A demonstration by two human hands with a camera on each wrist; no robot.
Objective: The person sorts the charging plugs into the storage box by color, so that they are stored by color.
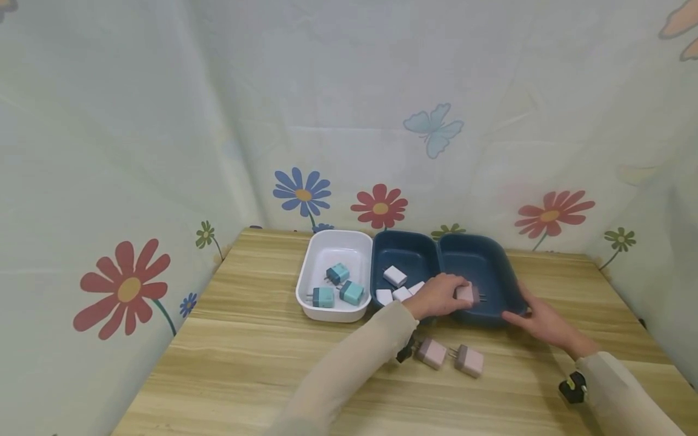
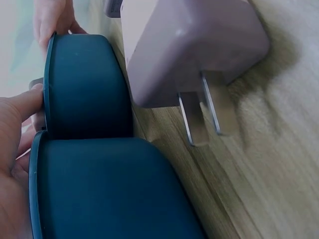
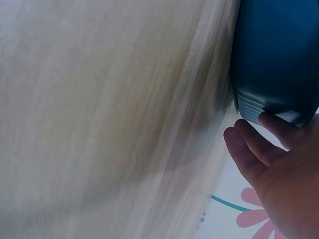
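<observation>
My left hand pinches a pink charger plug over the near part of the right dark blue bin; its prongs point right. At that bin's right side, my right hand touches the wall with its fingers loosely extended, as the right wrist view also shows. Two more pink charger plugs, one left and one right, lie on the table in front of the bins. Close up in the left wrist view, a pink plug shows two flat metal prongs.
The middle dark blue bin holds several white charger plugs, partly hidden by my left hand. Left of it, a white bin holds three teal plugs. A flowered cloth hangs behind the wooden table.
</observation>
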